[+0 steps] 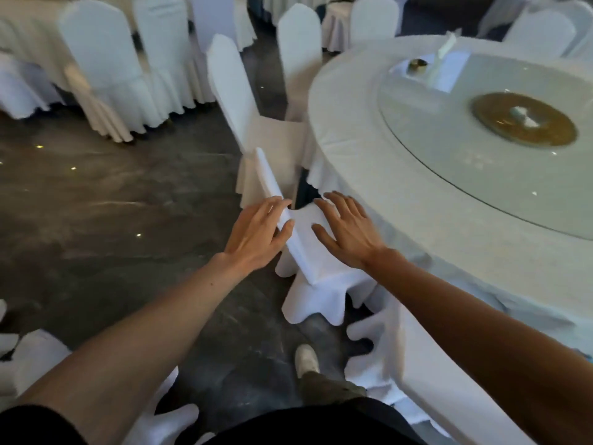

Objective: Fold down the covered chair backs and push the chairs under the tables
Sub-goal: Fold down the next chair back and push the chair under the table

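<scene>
Two bare hands work a white-covered chair just beside a round clothed desk.
The left hand grips the chair back; the right hand lies open on the seat cover. Best to lower the back evenly, then push straight under. Cloth hides the hinge and legs, and blur softens edges.

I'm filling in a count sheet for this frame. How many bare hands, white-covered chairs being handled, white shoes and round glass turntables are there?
Bare hands: 2 (left hand, right hand)
Handled white-covered chair: 1
White shoe: 1
Round glass turntable: 1
Total: 5
</scene>
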